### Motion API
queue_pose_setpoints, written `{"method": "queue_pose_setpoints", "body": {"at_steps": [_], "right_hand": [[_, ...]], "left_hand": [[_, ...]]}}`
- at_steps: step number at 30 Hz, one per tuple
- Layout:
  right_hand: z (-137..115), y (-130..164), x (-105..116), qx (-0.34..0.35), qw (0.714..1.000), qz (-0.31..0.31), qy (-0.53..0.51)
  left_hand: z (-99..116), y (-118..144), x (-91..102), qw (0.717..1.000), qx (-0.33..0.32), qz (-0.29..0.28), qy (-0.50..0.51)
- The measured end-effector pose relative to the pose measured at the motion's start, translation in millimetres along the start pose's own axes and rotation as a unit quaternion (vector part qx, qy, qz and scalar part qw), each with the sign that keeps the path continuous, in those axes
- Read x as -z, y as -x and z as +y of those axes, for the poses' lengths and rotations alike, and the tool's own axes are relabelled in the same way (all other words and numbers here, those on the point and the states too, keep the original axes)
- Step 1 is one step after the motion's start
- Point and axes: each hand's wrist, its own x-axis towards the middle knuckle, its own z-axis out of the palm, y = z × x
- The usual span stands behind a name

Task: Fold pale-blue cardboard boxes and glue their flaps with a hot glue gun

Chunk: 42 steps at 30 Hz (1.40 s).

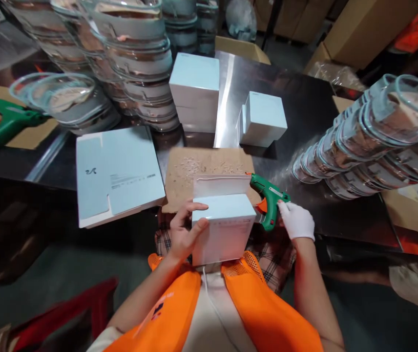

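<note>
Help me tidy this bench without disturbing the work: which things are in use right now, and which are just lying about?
In use:
- white box, held by the left hand
- green glue gun, under the gloved right hand
- cardboard pad beneath

Lying about:
- flat box blanks
- finished white boxes
- second green glue gun
- stacked clear containers

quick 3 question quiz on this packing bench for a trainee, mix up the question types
1. True or false: the gloved right hand holds the green plastic glue gun.
2. What does the bare left hand grip?
3. The flattened pale blue cartons lie: A) left of the open box, B) right of it, C) on the assembled boxes.

Key
1. True.
2. The pale blue cardboard box with its flap open.
3. A.
</note>
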Motion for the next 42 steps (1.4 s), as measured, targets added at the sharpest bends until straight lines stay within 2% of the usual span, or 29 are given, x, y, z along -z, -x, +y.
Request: {"method": "queue_pose_setpoints", "body": {"at_steps": [2,4,6,7,9,11,13,15,16,18,21,24,27,32,35,38,40,42], "right_hand": [[-15,15,-3,0.074,0.995,0.018,-0.057],[-33,29,-17,0.142,0.978,-0.053,-0.141],[-47,36,-36,0.148,0.95,-0.169,-0.217],[-51,36,-43,0.136,0.938,-0.205,-0.244],[-51,34,-51,0.126,0.927,-0.215,-0.279],[-46,32,-48,0.167,0.923,-0.218,-0.27],[-40,33,-39,0.239,0.906,-0.269,-0.224],[-38,36,-31,0.304,0.881,-0.322,-0.17],[-39,38,-29,0.333,0.872,-0.328,-0.144],[-42,41,-31,0.391,0.862,-0.308,-0.096],[-42,41,-39,0.454,0.839,-0.293,-0.061],[-37,38,-44,0.467,0.83,-0.3,-0.061],[-30,37,-45,0.474,0.838,-0.259,-0.07],[-27,42,-45,0.487,0.847,-0.201,-0.075],[-28,43,-44,0.51,0.831,-0.207,-0.084],[-25,39,-44,0.516,0.819,-0.234,-0.097],[-18,37,-45,0.476,0.837,-0.247,-0.108],[-5,39,-48,0.403,0.875,-0.231,-0.14]], "left_hand": [[1,-1,-3.9,1.0,0.004,-0.014,0.006],[1,-2,-8.6,0.999,0.004,-0.039,0.014],[0,-2,-12.5,0.998,0.006,-0.054,0.014],[-1,-2,-13.8,0.999,0.008,-0.052,0.009],[-4,-3,-15.4,0.999,0.019,-0.033,0.006],[-8,-5,-16.0,0.998,0.036,-0.008,0.042],[-13,-9,-15.7,0.993,0.047,0.005,0.104],[-15,-12,-14.2,0.991,0.028,0.012,0.132],[-15,-14,-12.9,0.992,0.01,0.01,0.123],[-15,-16,-10.0,0.997,-0.018,0.002,0.079],[-14,-16,-7.2,0.999,-0.014,-0.017,0.036],[-14,-15,-7.5,0.998,-0.006,-0.026,0.054],[-12,-16,-7.0,0.996,-0.017,-0.039,0.081],[1,-24,-2.3,0.99,-0.074,-0.113,0.051],[7,-26,-4.0,0.989,-0.095,-0.102,0.051],[7,-24,-5.9,0.989,-0.086,-0.107,0.061],[3,-25,-4.6,0.991,-0.06,-0.106,0.053],[-2,-27,-2.0,0.998,-0.025,-0.047,0.044]]}}
